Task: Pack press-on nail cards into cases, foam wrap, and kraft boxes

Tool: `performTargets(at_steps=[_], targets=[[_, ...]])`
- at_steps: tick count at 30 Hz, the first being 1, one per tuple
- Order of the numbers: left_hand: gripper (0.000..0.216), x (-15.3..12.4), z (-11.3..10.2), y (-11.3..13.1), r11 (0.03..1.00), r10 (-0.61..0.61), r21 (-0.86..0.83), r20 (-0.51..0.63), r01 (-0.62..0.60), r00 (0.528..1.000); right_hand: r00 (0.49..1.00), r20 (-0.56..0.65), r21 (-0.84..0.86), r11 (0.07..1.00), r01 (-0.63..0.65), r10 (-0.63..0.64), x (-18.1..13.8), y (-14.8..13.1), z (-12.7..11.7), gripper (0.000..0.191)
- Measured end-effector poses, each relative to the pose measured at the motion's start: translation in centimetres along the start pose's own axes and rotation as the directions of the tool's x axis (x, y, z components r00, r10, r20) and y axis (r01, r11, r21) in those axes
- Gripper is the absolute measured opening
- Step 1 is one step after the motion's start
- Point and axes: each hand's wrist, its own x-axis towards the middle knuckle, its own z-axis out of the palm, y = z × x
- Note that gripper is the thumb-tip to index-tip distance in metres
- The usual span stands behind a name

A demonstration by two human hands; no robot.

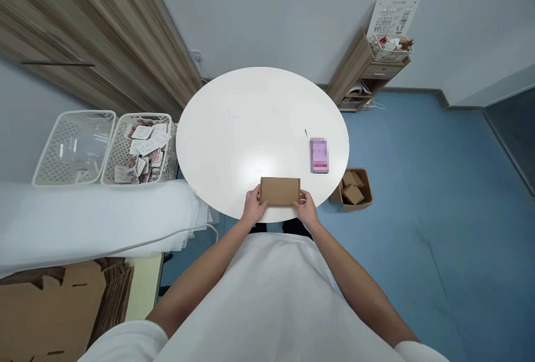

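Observation:
A small brown cardboard box (280, 191) lies at the near edge of the white oval table (254, 122), its lid side facing up and looking closed. My left hand (253, 206) grips its left end, thumb on the near corner and fingers around the side. At the right end, my right hand (306, 208) grips it the same way. To the right of the box a pink-purple rectangular item (319, 155), blurred by pixels, lies flat on the table; neither hand touches it.
On the floor at right stands an open carton (364, 189) holding small brown boxes. Left of the table are a white basket of packets (169, 153), another basket with clear plastic (42, 156), white sheeting (104, 217) and stacked flat cardboard (50, 317). A wooden cabinet (346, 67) stands behind.

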Motion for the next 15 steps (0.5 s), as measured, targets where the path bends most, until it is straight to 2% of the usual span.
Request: performTargets(at_steps=[4,8,11,15], targets=[[0.063,-0.2,1.4,1.4,1.0,0.005,-0.01,0.019,-0.004,1.0,0.997,-0.06,0.055,0.997,-0.053,0.056,-0.4,0.3,-1.8,0.051],[0.065,0.0,4.7,4.1,0.994,0.097,0.045,0.084,-0.102,0.992,0.986,-0.163,0.033,0.999,-0.032,0.037,-0.5,1.5,-5.8,0.054],[0.072,0.3,8.8,7.2,0.981,0.161,0.085,0.167,-0.177,0.973,0.968,-0.247,0.057,0.998,-0.042,0.054,-0.4,3.5,-10.1,0.054],[0.069,1.2,16.5,11.9,0.966,0.195,0.093,0.359,-0.243,0.913,0.904,-0.41,0.113,0.99,-0.079,0.119,0.0,6.8,-17.0,0.055]])
